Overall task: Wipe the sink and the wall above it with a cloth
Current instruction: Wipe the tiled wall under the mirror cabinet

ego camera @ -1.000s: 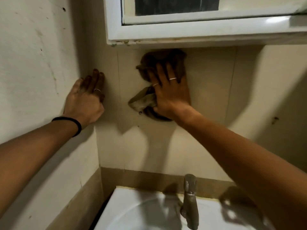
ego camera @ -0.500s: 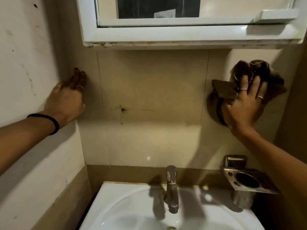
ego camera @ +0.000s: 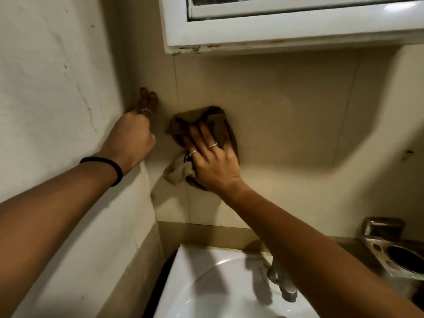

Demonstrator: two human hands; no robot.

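My right hand presses a crumpled brown cloth flat against the beige tiled wall above the sink, fingers spread over it. The cloth sits left of the wall's middle, close to the corner. My left hand rests with straight fingers on the side wall at the corner, level with the cloth. The white sink lies below, partly hidden by my right forearm.
A white-framed cabinet juts out above the wiped area. A metal tap stands at the sink's back edge. A metal soap and cup holder is fixed to the wall at lower right.
My right hand has swept the cloth from the right end of the wall, near the holder, back to the left beside the corner. My left hand stays on the side wall.
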